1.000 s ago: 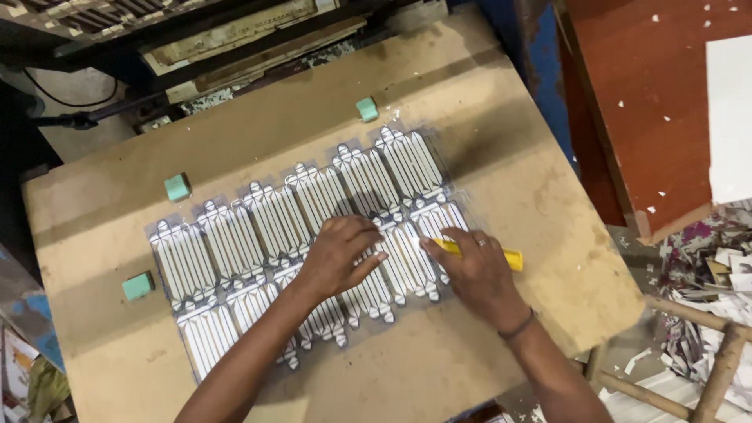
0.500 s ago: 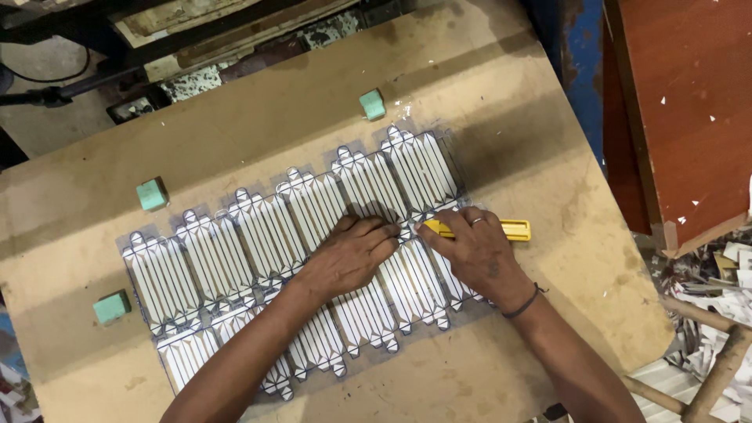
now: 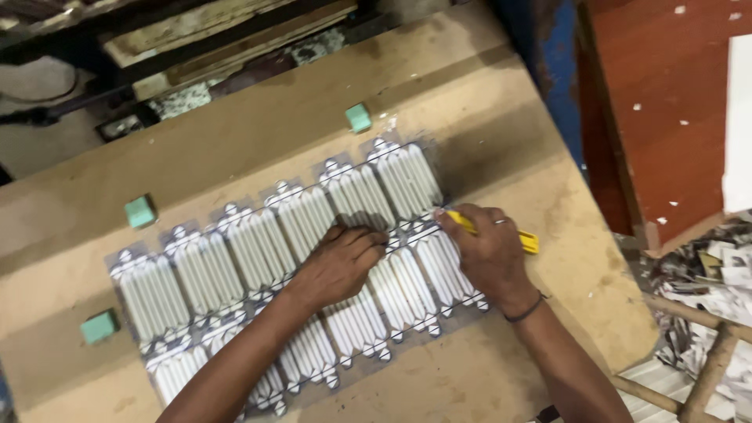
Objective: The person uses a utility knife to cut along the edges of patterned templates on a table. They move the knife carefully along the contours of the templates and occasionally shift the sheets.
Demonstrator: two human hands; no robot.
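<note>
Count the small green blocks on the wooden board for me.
3. One green block sits at the board's far edge above the clear sheet of white sticks, one left of the sheet's top row, one near the left edge. None looks hidden.

**A worn workbench in a cluttered workshop**

A scuffed brown wooden bench [image 3: 501, 133] fills the view. Beside it stand a blue metal post [image 3: 548, 70] and a red panel [image 3: 666, 102] flecked white. Paper scraps [image 3: 705, 274] litter the floor at right; stacked boards [image 3: 227, 35] lie behind.
</note>
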